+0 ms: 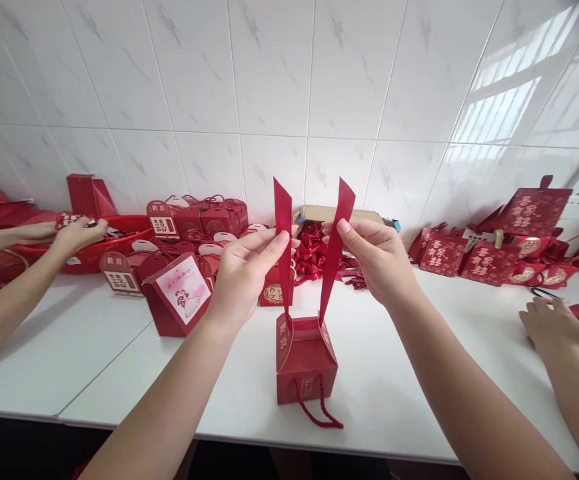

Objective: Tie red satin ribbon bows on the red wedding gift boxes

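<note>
My left hand [244, 272] and right hand [379, 257] each pinch one end of a red satin ribbon [330, 267] above a small red cardboard box [307, 373] bearing gold characters.

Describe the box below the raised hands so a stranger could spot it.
On the white table, look to the middle of the front edge. A small red box stands there, a cord drooping from its front. Unlike other boxes, red ribbon ends rise from it to the left hand and right hand.
</note>
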Action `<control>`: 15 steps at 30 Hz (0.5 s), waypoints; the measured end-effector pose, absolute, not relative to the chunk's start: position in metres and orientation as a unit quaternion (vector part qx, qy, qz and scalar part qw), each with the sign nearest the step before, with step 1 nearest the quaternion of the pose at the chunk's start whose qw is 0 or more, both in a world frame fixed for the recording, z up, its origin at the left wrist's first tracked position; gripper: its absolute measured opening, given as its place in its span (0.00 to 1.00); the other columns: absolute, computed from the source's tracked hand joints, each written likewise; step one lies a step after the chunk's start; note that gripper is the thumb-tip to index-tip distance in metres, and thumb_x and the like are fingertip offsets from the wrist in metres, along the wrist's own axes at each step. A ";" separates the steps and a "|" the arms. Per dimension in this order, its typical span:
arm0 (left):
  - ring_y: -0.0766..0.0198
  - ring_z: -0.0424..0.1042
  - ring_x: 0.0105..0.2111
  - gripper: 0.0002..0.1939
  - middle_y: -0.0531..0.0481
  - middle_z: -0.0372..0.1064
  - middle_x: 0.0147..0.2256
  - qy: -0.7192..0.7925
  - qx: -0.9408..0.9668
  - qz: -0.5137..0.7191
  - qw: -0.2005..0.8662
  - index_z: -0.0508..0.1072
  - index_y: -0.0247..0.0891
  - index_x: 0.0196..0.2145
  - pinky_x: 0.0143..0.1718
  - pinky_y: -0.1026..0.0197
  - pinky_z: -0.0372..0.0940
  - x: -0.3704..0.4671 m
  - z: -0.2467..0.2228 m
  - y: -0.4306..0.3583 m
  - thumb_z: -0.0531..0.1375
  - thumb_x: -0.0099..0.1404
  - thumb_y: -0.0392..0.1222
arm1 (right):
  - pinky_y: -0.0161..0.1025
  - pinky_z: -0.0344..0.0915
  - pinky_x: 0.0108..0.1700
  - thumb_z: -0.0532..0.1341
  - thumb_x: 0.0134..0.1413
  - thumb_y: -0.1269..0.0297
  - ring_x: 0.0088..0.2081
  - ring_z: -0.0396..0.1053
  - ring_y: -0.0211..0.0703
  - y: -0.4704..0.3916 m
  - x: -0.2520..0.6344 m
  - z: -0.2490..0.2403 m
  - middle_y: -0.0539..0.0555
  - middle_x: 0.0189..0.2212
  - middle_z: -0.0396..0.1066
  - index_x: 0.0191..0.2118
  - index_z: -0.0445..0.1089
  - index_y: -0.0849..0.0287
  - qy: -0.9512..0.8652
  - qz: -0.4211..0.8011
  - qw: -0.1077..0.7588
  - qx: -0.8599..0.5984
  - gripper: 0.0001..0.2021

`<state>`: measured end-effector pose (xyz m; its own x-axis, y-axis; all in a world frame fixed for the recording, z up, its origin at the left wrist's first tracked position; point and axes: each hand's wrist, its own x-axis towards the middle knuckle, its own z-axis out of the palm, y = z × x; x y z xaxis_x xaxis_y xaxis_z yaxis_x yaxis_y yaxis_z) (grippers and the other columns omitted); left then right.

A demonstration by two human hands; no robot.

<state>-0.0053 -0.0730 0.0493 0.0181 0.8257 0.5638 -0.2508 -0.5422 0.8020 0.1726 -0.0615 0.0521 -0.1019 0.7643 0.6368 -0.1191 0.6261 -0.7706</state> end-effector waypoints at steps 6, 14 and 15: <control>0.65 0.70 0.26 0.10 0.52 0.71 0.23 0.227 0.615 0.623 0.427 0.76 0.38 0.28 0.36 0.60 0.66 -0.003 0.051 -0.076 0.63 0.59 0.47 | 0.36 0.70 0.30 0.62 0.53 0.56 0.24 0.69 0.35 -0.064 0.170 0.050 0.49 0.25 0.72 0.41 0.73 0.59 -0.650 0.415 0.591 -0.236 0.13; 0.70 0.61 0.19 0.11 0.54 0.62 0.17 0.309 0.716 0.482 0.400 0.73 0.36 0.24 0.21 0.66 0.57 -0.007 0.056 -0.079 0.61 0.60 0.45 | 0.35 0.67 0.33 0.63 0.52 0.63 0.29 0.68 0.36 -0.073 0.167 0.046 0.49 0.27 0.71 0.42 0.76 0.55 -0.730 0.411 0.511 -0.193 0.11; 0.70 0.61 0.19 0.09 0.54 0.62 0.18 0.310 0.712 0.478 0.410 0.74 0.36 0.27 0.21 0.66 0.57 -0.008 0.055 -0.078 0.62 0.59 0.44 | 0.35 0.68 0.34 0.62 0.53 0.63 0.31 0.69 0.37 -0.073 0.167 0.044 0.49 0.28 0.72 0.41 0.76 0.55 -0.733 0.399 0.515 -0.195 0.10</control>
<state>-0.0080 -0.0775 0.0547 0.3505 0.8341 0.4260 0.0494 -0.4707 0.8809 0.1675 -0.0730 0.0444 -0.3936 0.6969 0.5995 -0.1259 0.6051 -0.7861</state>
